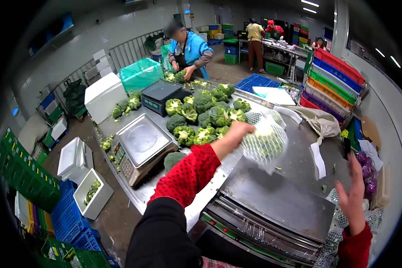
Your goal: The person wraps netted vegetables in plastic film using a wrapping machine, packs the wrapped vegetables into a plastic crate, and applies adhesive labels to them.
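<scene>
My left hand (236, 135), in a red dotted sleeve, is closed on the edge of a white net sleeve (264, 140) with a pale green broccoli head inside, held above the steel table (299, 154). Just behind it lies a pile of broccoli heads (204, 102). At the right, my right hand (352, 192) is open with its fingers spread and nothing in it. It is near more netted bundles (337, 219) at the table's right edge. A flat metal machine (277, 196) stands between my two hands.
Left of the pile are a metal-topped scale (145, 138) and a second scale (161, 91). Across the table a co-worker (190, 51) in blue handles broccoli. Stacked colored crates (332, 80) stand at the right, white foam boxes (93, 193) on the left floor.
</scene>
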A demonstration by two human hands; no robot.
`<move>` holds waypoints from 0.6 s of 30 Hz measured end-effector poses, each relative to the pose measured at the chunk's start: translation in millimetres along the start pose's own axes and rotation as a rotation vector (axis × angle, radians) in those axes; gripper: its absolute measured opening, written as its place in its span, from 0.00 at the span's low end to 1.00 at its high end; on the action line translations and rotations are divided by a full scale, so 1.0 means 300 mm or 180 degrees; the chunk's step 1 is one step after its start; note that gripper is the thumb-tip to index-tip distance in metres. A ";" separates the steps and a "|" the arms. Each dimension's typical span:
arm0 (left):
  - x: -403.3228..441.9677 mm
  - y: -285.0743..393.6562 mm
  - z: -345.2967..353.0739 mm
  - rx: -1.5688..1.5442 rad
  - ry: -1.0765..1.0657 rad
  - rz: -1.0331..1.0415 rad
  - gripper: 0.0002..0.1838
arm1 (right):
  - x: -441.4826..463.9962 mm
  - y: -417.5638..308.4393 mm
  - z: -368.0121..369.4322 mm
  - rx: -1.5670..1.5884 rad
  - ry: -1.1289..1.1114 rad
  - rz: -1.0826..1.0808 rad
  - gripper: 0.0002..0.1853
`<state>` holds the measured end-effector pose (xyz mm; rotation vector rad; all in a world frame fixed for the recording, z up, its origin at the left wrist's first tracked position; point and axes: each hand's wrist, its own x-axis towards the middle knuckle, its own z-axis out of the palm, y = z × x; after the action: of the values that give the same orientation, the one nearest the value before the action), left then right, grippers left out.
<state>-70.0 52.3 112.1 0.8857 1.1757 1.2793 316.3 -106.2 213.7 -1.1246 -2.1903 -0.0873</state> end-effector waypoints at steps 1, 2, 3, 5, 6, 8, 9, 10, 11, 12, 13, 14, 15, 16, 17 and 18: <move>-0.032 -0.026 0.036 -0.0165 -0.0442 0.0216 0.06 | 0.106 -0.112 0.009 0.0149 0.0191 -0.0473 0.41; -0.061 -0.060 0.083 0.0100 -0.0479 0.0071 0.05 | 0.207 -0.234 -0.003 0.0216 0.0453 -0.0949 0.40; -0.152 -0.047 0.140 0.0150 -0.0559 0.0034 0.05 | 0.288 -0.345 -0.032 0.0278 0.0700 -0.1414 0.40; -0.174 -0.155 0.205 0.0441 -0.0906 -0.0281 0.04 | 0.354 -0.477 -0.100 0.0246 0.0701 -0.2027 0.38; -0.238 -0.155 0.236 0.0408 -0.1097 -0.0303 0.04 | 0.359 -0.513 -0.124 0.0252 0.0675 -0.2217 0.37; -0.255 -0.263 0.274 0.0488 -0.1379 -0.0466 0.05 | 0.282 -0.504 -0.095 0.0548 0.0581 -0.1452 0.32; -0.291 -0.268 0.295 0.0674 -0.1446 -0.0539 0.06 | 0.221 -0.446 -0.042 0.0612 0.0474 -0.0826 0.30; -0.333 -0.279 0.306 0.0534 -0.1462 -0.0676 0.08 | 0.140 -0.347 0.023 0.0583 0.0295 -0.0226 0.29; -0.380 -0.302 0.318 0.0398 -0.1496 -0.0815 0.11 | 0.050 -0.248 0.099 0.0001 -0.0035 -0.0006 0.30; -0.400 -0.350 0.325 0.0591 -0.1493 -0.0726 0.19 | -0.096 -0.121 0.209 -0.0169 -0.0269 0.0427 0.30; -0.418 -0.392 0.327 0.0523 -0.1518 -0.0727 0.19 | -0.236 -0.012 0.315 0.0194 -0.0671 0.1016 0.29; -0.415 -0.411 0.331 0.0841 -0.1317 -0.0403 0.22 | -0.294 -0.032 0.343 0.0918 -0.0791 0.1582 0.28; -0.417 -0.408 0.343 0.1185 -0.1137 -0.0042 0.26 | -0.319 -0.072 0.355 0.1665 -0.0833 0.2135 0.28; -0.447 -0.410 0.343 0.1212 -0.0988 0.0364 0.31 | -0.321 -0.087 0.337 0.1744 -0.0774 0.2079 0.27; -0.477 -0.410 0.333 0.1248 -0.0841 0.0783 0.36 | -0.317 -0.090 0.322 0.1845 -0.0693 0.2013 0.27; -0.507 -0.394 0.330 0.1715 -0.1157 0.0891 0.37 | -0.326 -0.085 0.335 0.2045 -0.0519 0.2228 0.25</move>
<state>66.9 -100.7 43.1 1.6523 1.1414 0.9624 284.1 -156.2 84.3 -1.4438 -1.6254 0.9609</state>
